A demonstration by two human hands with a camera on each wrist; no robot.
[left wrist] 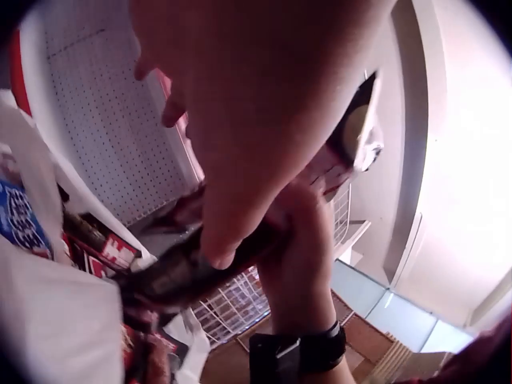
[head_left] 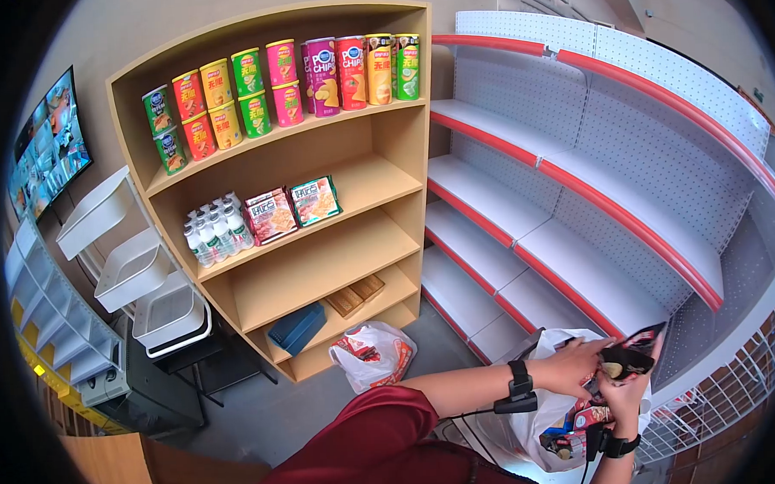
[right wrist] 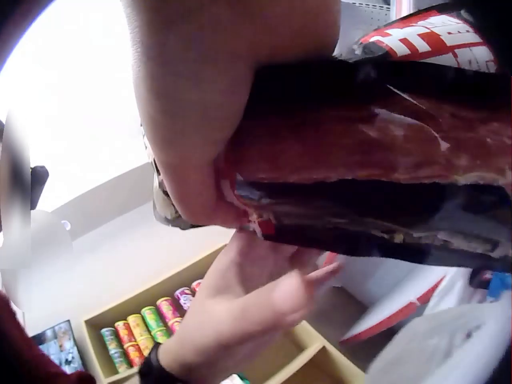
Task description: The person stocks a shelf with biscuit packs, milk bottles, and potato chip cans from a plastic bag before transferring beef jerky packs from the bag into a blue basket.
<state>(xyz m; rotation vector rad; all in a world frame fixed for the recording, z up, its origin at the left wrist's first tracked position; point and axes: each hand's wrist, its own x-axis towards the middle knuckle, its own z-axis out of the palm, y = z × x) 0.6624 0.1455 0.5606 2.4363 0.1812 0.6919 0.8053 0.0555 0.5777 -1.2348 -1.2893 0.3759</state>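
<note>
Five two-high stacks of small canisters [head_left: 215, 106] stand upright at left on the wooden shelf [head_left: 307, 275]; tall canisters [head_left: 352, 72] to their right. One level down: bottles [head_left: 212, 239], then flat packs [head_left: 271, 215]. That much is set out in order.

Off the shelf: one black-and-red packet [head_left: 636, 358], held above the near white bag [head_left: 512, 427] at right, beside the metal shelving [head_left: 624, 182]. Right grip [head_left: 622, 396] clenched round the packet. Left grip [head_left: 569, 365] against it, fingers loose, not closed round anything.

More packets [head_left: 592, 417] lie in the near bag, unshelved. Far bag [head_left: 374, 355], on the floor by the wooden shelf, also holds goods. Work looks part done; bag depths hidden, remaining count cannot be told.
</note>
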